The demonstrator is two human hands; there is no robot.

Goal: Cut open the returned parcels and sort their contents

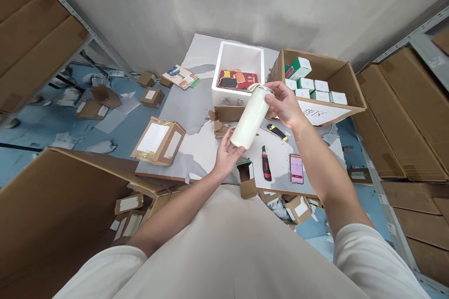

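Note:
A cream-white bottle (249, 119) with a strap at its metal-rimmed top is held tilted above the table. My left hand (227, 155) grips its lower end, the fingers partly behind it. Around the top end close the thumb and fingers of my right hand (285, 103). Behind the bottle lies an opened cardboard box (224, 114). Close to my body, a small opened green and brown box (247, 180) stands at the table's front edge. A red and black utility knife (266, 164) and a yellow and black one (277, 131) lie to the right.
A white foam box (216, 72) holds red packages. To its right, a large carton (356, 86) contains several white and green boxes. A phone (296, 169) lies near the front edge. A taped parcel (159, 141) sits at the left, above a big open carton (70, 196). Shelves flank both sides.

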